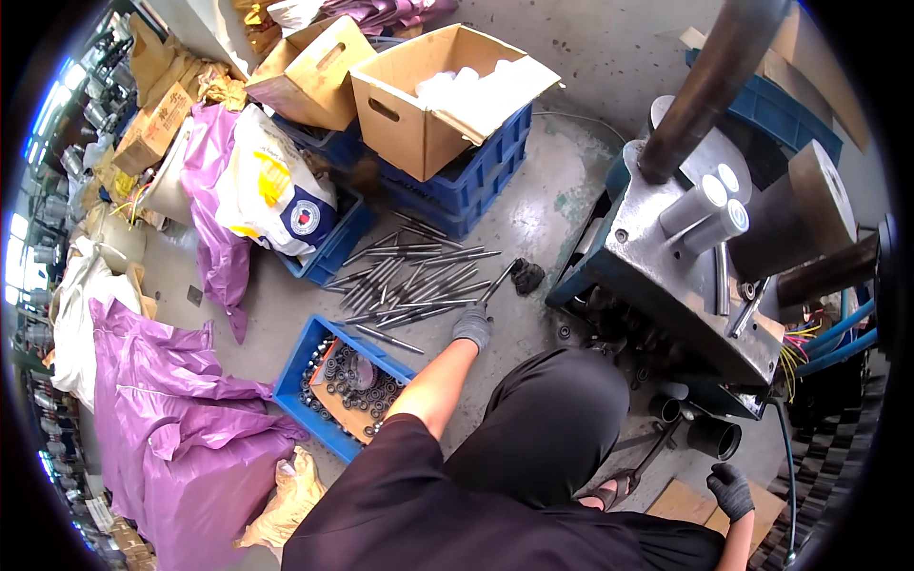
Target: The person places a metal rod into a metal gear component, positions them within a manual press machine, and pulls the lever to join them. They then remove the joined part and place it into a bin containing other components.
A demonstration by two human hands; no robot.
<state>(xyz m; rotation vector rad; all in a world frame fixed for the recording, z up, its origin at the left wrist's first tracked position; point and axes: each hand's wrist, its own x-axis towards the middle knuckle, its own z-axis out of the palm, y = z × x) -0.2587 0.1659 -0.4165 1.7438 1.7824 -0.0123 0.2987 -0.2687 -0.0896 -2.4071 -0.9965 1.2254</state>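
My left hand (473, 326), in a grey knitted glove, grips the near end of a metal rod (499, 283). The rod slants up and right, its far end close to a dark clump (526, 276) on the floor. Just left of this hand lies a loose pile of similar metal rods (409, 281), pointed at the ends. My right hand (731, 490), in a darker grey glove, is low at the right with its fingers curled in and nothing visible in them. Near it stands a black hollow cylinder (714, 438).
A blue crate (303, 385) of small ring-shaped metal parts sits left of my knee. Beyond are stacked blue crates (476, 190) under an open cardboard box (405, 124). A heavy metal machine (657, 266) stands at the right. Purple sacks (181, 428) fill the left side.
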